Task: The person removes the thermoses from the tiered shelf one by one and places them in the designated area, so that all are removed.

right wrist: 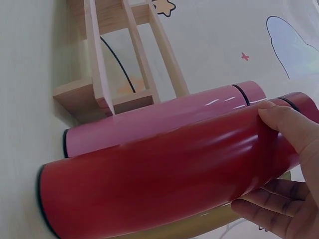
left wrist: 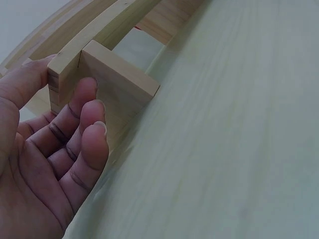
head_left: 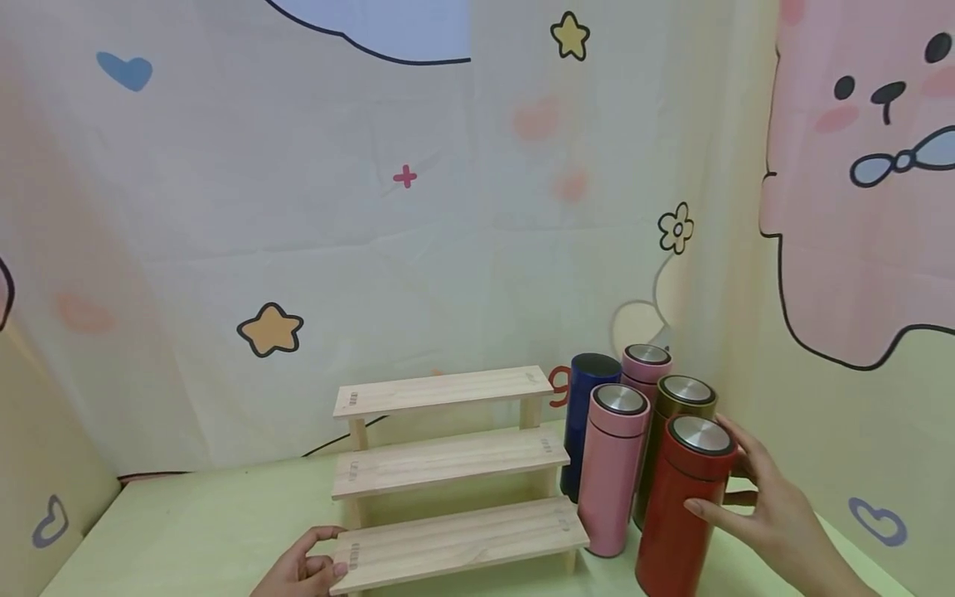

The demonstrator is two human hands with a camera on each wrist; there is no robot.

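A three-step wooden display shelf stands in the middle of the head view. My left hand holds the left end of its lowest board, thumb against the board and fingers curled beside the support. At the right, my right hand grips a red thermos near its top, thumb on one side and fingers on the other. The right wrist view has the red thermos close beside a pink thermos. Both stand upright on the table, with silver-topped lids.
Behind the red thermos are an olive-green thermos, a dark blue thermos and another pink thermos. They crowd the shelf's right end. A pale green surface lies underneath, with a printed curtain behind.
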